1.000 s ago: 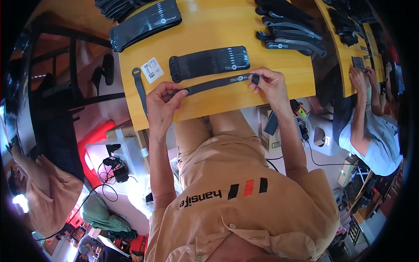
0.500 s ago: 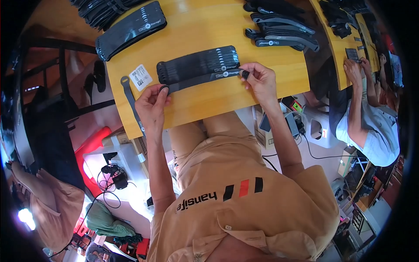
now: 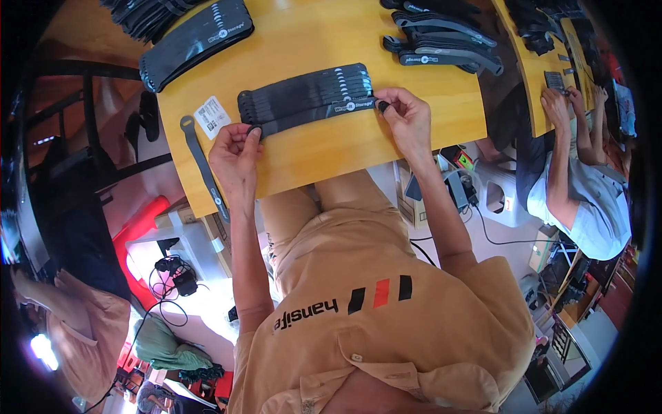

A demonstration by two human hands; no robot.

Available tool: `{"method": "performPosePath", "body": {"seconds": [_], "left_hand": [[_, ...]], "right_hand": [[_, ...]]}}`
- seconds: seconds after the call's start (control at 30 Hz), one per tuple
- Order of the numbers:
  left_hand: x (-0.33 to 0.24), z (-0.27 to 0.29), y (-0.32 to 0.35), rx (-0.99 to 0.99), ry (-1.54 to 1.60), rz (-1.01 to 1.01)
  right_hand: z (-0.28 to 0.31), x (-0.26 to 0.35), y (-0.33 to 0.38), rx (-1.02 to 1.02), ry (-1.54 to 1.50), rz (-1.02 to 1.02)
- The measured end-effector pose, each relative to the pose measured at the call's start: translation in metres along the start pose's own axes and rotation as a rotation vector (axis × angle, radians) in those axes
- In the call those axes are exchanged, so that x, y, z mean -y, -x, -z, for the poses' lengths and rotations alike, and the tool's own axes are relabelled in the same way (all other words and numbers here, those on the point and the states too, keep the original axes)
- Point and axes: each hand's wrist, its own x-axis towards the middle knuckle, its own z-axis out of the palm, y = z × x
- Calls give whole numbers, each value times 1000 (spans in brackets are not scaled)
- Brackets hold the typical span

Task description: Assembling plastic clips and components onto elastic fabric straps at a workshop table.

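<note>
A black storage strap (image 3: 314, 116) with a printed label near its right end is stretched out before me. My left hand (image 3: 233, 155) pinches its left end between thumb and fingers, and my right hand (image 3: 407, 123) pinches the right end. The strap lies along the near side of a fanned stack of matching black straps (image 3: 293, 94), overlapping it. Beyond my left hand is a small white label card (image 3: 212, 117). A single dark grey strap (image 3: 205, 165) with an eyelet end lies left of that hand, by the table's left edge.
Further back on the yellow table (image 3: 310, 162) are a neat black strap stack (image 3: 196, 45) at left, a dark bundle (image 3: 148, 17) behind it, and a loose pile of straps (image 3: 445, 41) at right. A co-worker (image 3: 576, 186) sits at another table on the right.
Both hands have brought the strap slightly away from me, closing the small gap so it lines up against the stack's near side. The view has shifted a little.
</note>
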Motion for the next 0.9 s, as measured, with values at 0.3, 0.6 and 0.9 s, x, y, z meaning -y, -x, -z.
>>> {"method": "performPosePath", "body": {"seconds": [0.3, 0.6, 0.9], "left_hand": [[2, 0, -2, 7, 2, 11], [0, -1, -2, -5, -4, 27], [1, -2, -4, -22, -63, 16]], "right_hand": [[-4, -3, -4, -23, -12, 87], [-6, -2, -4, -34, 36, 51], [-5, -3, -3, -51, 101, 130]]}}
